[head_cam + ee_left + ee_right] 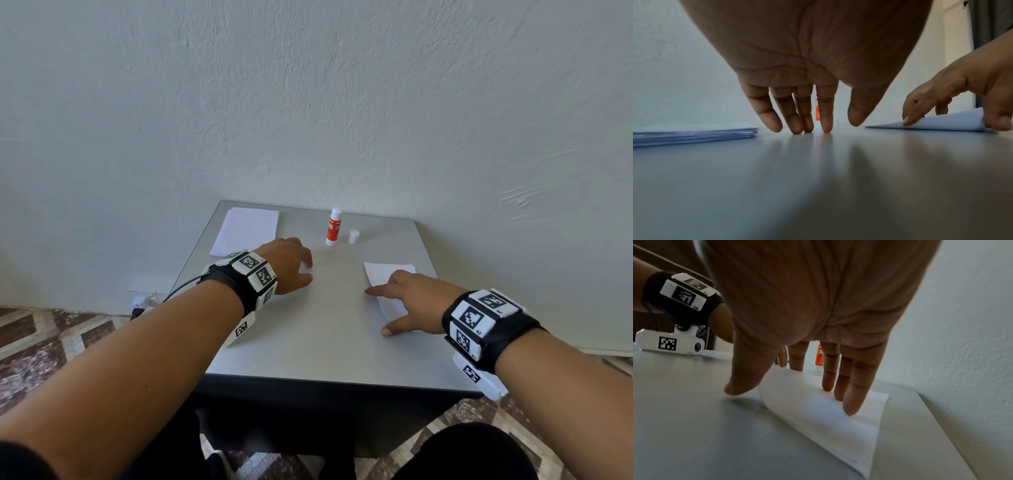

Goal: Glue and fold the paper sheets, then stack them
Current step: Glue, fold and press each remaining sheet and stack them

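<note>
The right hand lies with straight fingers spread slightly apart and pressed down on a folded sheet at the right of the bench; three fingertips rest on the sheet's upper layer, the index finger reaches toward its left edge, and the thumb sits just off the rounded fold, on the near left side; the fold still bulges a little and is not flattened. The left hand is to the left, well apart from that sheet; its fingers are straight, close together, tips touching the bare bench, thumb set a little apart, holding nothing. Beyond the left hand, at the far left of the bench, lies a stack of paper sheets; at the far middle a glue stick stands upright with its white cap off, standing just to its right. Both wrists carry black bands with marker blocks.
</note>
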